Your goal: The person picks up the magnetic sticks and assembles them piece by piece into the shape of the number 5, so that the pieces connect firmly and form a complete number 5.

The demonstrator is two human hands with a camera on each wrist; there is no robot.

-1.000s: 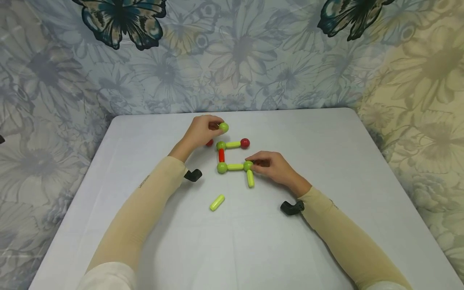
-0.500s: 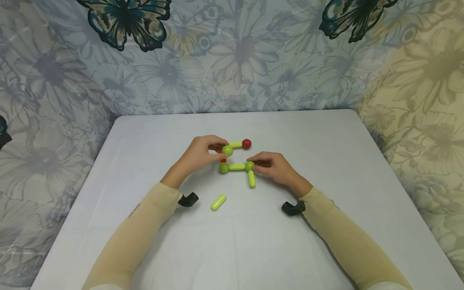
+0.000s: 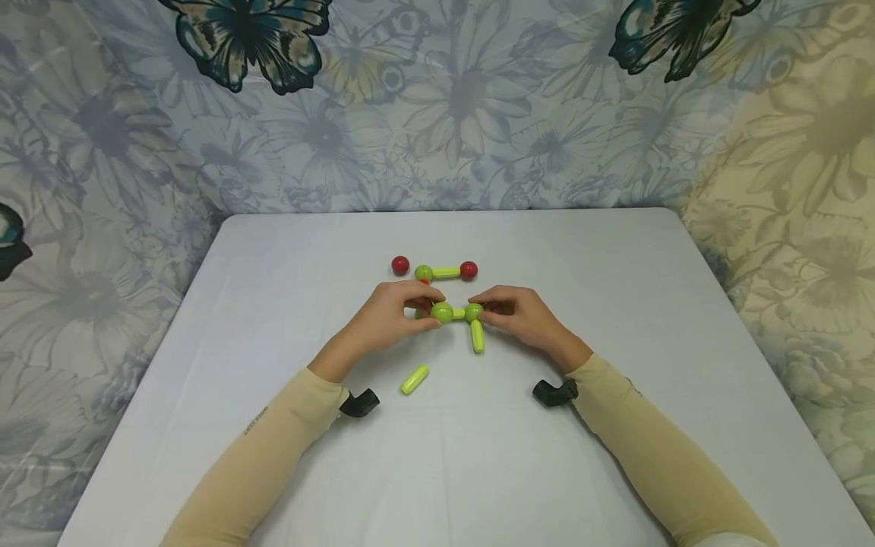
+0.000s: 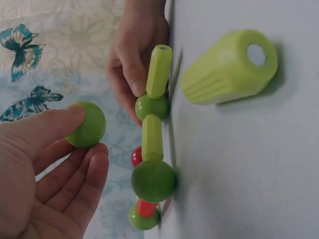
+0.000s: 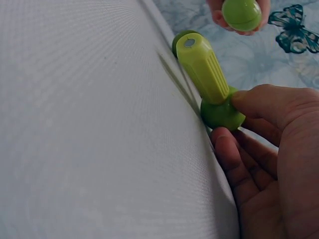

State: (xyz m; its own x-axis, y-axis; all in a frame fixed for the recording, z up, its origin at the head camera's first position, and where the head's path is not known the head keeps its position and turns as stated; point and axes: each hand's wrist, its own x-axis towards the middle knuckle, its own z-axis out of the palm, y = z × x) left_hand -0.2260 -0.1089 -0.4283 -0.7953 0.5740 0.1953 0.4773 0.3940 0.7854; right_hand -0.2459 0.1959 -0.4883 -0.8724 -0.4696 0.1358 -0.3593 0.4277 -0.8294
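My left hand (image 3: 386, 315) pinches a green ball (image 4: 89, 127) between thumb and fingers, raised above a joined shape of balls and rods. My right hand (image 3: 526, 317) holds another green ball (image 5: 219, 114) at the shape's right corner, low by the table. From that ball a yellow-green rod (image 3: 477, 336) points toward me, its end showing a silvery disc. A second yellow-green rod (image 4: 152, 138) links it to a green corner ball (image 4: 153, 180), mostly hidden by the left hand in the head view. A red rod (image 4: 147, 208) leads to the far green ball (image 3: 424, 273).
A yellow-green rod (image 3: 446, 272) joins the far green ball to a red ball (image 3: 468, 270). Another red ball (image 3: 400, 265) sits apart at the left. One loose yellow-green rod (image 3: 414, 380) lies nearer me on the white table (image 3: 437, 471). Patterned cloth (image 3: 451, 114) hangs behind.
My left hand has carried its green ball from the far side of the shape toward me, close to my right hand. The right hand keeps its place on the corner ball.
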